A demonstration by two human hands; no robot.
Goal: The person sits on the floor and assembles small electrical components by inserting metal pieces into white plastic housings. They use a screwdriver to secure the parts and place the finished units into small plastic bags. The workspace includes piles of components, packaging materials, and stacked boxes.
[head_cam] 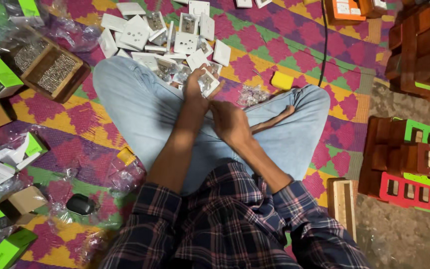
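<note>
Plaid sleeves [215, 224] nearest; left hand [195, 89] grips white socket plate [208, 81], right hand [230, 122] closed beside it, contents hidden; fitting seems underway.

Underfoot there's a woven mat [294, 45] in a zigzag of magenta, purple, green and yellow, covering the floor from 9 o'clock right across to about 2 o'clock, and at 4 o'clock it gives way to bare, mottled grey floor [399, 234]. Over at 3 o'clock, dark reddish-brown wooden frames [419, 45] are stacked up, more below them with bright green and red faces [419, 164], while a black cable [323, 40] runs down from 12 o'clock. The light is dim and warm, shadows soft at the edges.
</note>
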